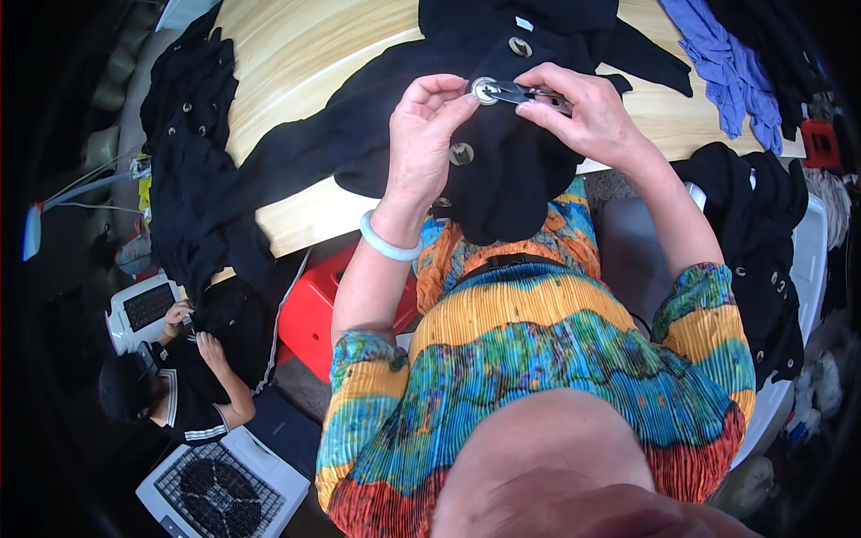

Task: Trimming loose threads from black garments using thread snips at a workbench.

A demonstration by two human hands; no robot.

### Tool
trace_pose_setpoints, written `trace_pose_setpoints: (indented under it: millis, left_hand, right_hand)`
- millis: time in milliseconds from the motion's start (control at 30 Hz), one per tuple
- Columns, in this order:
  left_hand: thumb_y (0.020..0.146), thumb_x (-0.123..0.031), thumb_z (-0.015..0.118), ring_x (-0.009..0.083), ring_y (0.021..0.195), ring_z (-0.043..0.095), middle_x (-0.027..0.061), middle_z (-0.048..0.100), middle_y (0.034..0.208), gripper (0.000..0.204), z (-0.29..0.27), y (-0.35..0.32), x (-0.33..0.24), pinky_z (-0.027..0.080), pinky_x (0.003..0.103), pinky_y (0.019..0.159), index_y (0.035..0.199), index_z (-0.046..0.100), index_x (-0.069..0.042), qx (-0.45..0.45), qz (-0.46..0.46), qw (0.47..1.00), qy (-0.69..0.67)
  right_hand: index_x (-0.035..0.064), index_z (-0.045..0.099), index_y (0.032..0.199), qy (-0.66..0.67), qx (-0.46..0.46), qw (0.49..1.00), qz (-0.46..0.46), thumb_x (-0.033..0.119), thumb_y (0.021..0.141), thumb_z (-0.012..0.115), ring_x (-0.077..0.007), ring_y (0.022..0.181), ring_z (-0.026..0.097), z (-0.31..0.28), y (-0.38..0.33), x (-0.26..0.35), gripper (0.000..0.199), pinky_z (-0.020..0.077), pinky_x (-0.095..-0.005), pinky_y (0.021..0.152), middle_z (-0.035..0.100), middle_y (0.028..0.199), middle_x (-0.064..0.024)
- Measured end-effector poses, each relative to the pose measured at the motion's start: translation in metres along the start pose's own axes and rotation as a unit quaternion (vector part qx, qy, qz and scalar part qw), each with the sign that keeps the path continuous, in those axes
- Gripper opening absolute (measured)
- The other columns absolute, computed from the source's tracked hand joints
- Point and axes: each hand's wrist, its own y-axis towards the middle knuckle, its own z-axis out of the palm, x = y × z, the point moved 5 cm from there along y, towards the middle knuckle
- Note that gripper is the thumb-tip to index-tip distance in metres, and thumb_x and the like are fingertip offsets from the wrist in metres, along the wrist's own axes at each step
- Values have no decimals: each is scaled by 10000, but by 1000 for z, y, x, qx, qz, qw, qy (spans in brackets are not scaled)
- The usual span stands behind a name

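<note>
My left hand (423,134) pinches a round, pale-rimmed button (485,91) between thumb and fingertips. My right hand (587,115) grips a pair of thread snips (516,92), whose blades reach to the button's middle. Whether the blades touch a thread is too small to tell. Beneath both hands a black knit garment (507,188) spreads over the table edge and hangs toward my lap. Other large round buttons (461,154) show on the garment, above and below my hands.
A wood-grain table (296,45) carries the garment. More buttoned black garments (188,117) drape at the left; others lie in a pale tub (812,260) at the right. Purple cloth (726,63) lies far right. A red stool (314,305) stands below the table. Another person (188,377) works at lower left.
</note>
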Motion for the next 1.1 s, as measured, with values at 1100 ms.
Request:
trace_pose_setpoints:
  millis: [1100]
  left_hand:
    - [730,14,612,89,720,540,43,572,822,228,-4,9,7,421,200,655,936,516,-16,10,-46,998,-33]
  right_hand:
    - [11,543,939,252,-125,955,88,137,799,595,-17,617,456,2,6,-26,195,375,-161,579,523,673,36]
